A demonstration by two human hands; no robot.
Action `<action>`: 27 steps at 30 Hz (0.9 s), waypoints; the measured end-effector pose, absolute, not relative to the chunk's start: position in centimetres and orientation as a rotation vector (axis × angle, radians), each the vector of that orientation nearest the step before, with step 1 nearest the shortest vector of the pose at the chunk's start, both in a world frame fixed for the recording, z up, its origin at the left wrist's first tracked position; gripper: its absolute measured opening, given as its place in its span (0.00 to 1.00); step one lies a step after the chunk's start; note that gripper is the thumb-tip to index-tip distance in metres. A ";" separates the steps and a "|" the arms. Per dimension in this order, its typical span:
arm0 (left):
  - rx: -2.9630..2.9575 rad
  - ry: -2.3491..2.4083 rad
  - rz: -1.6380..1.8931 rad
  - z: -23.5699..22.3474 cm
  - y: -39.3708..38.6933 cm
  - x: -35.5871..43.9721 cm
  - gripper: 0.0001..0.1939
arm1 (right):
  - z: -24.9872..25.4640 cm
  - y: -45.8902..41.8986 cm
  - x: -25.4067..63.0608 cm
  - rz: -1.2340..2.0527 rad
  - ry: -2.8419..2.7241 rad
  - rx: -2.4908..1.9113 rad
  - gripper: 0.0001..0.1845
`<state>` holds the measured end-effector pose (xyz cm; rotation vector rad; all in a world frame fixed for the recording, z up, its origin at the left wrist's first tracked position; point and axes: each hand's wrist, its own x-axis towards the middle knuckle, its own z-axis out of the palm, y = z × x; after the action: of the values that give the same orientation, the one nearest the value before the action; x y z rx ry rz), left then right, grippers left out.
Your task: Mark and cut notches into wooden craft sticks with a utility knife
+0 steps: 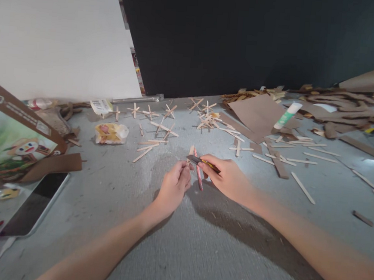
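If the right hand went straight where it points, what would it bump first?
Probably the wooden stick in the left hand; the knife in the right hand points at it. How close they are is hard to tell.

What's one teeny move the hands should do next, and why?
I'd probably ease the left hand a little lower on the wooden stick, because the right hand holds a craft knife with its blade right by the stick, very near the left fingertips.
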<state>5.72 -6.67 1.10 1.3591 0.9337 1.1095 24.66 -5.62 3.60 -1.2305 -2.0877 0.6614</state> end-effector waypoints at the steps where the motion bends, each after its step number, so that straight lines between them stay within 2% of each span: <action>1: 1.359 0.934 1.108 1.1 -6.7 5.7 0.22 | 3.6 -5.6 24.7 0.643 -2.089 -1.233 0.18; 10: 1.381 0.978 1.103 1.1 -6.7 5.6 0.23 | 3.4 -5.4 25.0 0.647 -2.121 -1.252 0.19; 17: 1.363 0.952 1.078 0.7 -6.6 5.4 0.23 | 3.8 -5.1 25.0 0.640 -2.166 -1.214 0.23; 21: 1.346 0.930 1.077 0.5 -6.5 5.4 0.23 | 4.0 -4.7 25.3 0.740 -2.172 -1.257 0.26; 27: 1.292 0.933 1.078 0.5 -6.4 5.4 0.24 | 3.0 -5.4 24.1 0.771 -2.083 -1.285 0.25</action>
<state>5.41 -6.37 0.47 1.2917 0.9331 1.0777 24.10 -5.35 3.00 -1.2846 -2.0831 0.7710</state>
